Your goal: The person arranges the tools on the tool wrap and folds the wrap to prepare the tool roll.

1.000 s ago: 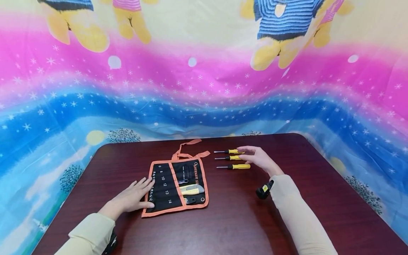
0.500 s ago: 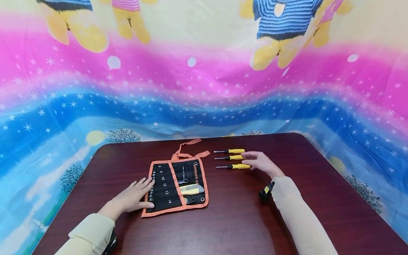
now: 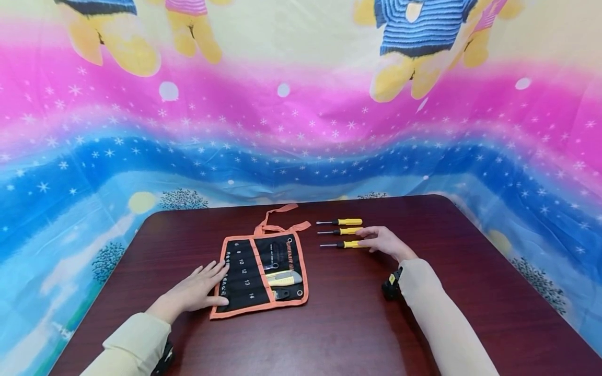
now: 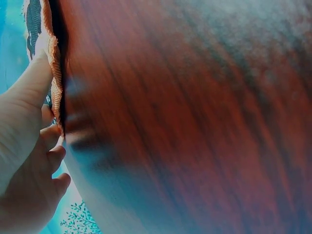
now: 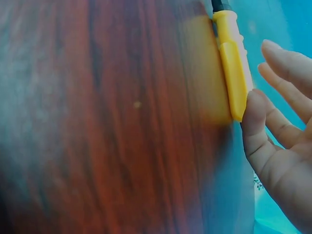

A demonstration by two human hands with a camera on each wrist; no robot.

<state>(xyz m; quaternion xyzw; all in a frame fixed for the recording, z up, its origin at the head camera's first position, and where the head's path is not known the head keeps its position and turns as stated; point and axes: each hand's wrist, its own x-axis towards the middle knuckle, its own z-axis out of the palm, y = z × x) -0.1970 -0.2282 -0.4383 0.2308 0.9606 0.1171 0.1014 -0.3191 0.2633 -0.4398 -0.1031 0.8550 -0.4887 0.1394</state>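
Observation:
My left hand (image 3: pixel 195 290) rests with spread fingers on the left edge of a black tool pouch (image 3: pixel 235 287) trimmed in orange. In the left wrist view the thumb lies over the pouch's orange edging (image 4: pixel 56 83). Three yellow-handled screwdrivers lie in a row to the right: a far one (image 3: pixel 349 222), a middle one (image 3: pixel 347 231) and a near one (image 3: pixel 349 244). My right hand (image 3: pixel 388 244) is at the handle ends of the near two. The right wrist view has the thumb (image 5: pixel 254 114) at the end of one yellow handle (image 5: pixel 233 68), with the other fingers apart from it.
A yellow utility knife (image 3: pixel 284 279) and a black-ended tool (image 3: pixel 281 294) sit in the pouch's pockets. Orange ties (image 3: pixel 277 228) trail from its far side. The dark red table (image 3: pixel 329 334) ends at a colourful printed curtain (image 3: pixel 301 151).
My right hand has drawn back from over the far and middle screwdrivers, then come down to the near one's handle end. The left hand stays on the pouch.

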